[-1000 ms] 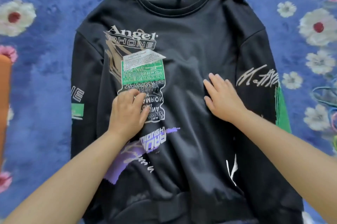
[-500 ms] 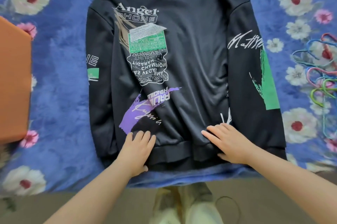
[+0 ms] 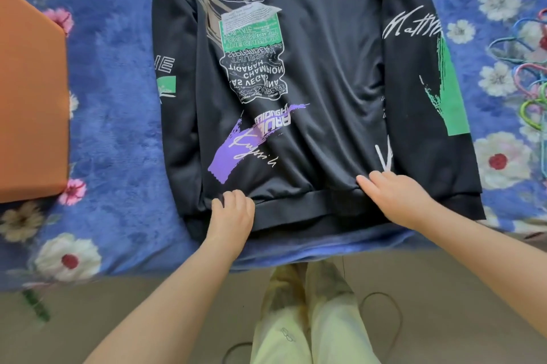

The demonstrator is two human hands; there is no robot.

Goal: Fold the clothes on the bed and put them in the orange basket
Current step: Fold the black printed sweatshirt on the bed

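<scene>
Black sweatshirt [image 3: 319, 73] spread front-up on the bed's blue floral cover [image 3: 118, 132], sleeves laid down along both sides, hem band nearest the bed's edge. Collar cut off by the top of the frame.

Compared with a second ago: both hands brought down from mid-chest to the hem. Left hand [image 3: 232, 215] now set on the hem band at the lower left, fingers curled into the cloth; whether pinching a fold or merely pressing, cannot tell. Right hand [image 3: 393, 194] laid flat just above the hem band at the lower right, fingers straight and spread, nothing clasped. Faint creases remaining between the two hands and across the lower front.

Judgement: smoothing pass run to the bottom edge; garment near flat, no fold begun. Folding of sleeves and body presumably next.

Orange basket [image 3: 32, 103] at the left edge, on the bed, well apart from the sweatshirt. Only its outer orange surface in view; contents not visible, so load cannot be stated. Coloured hangers [image 3: 532, 79] lying at the right edge.
</scene>
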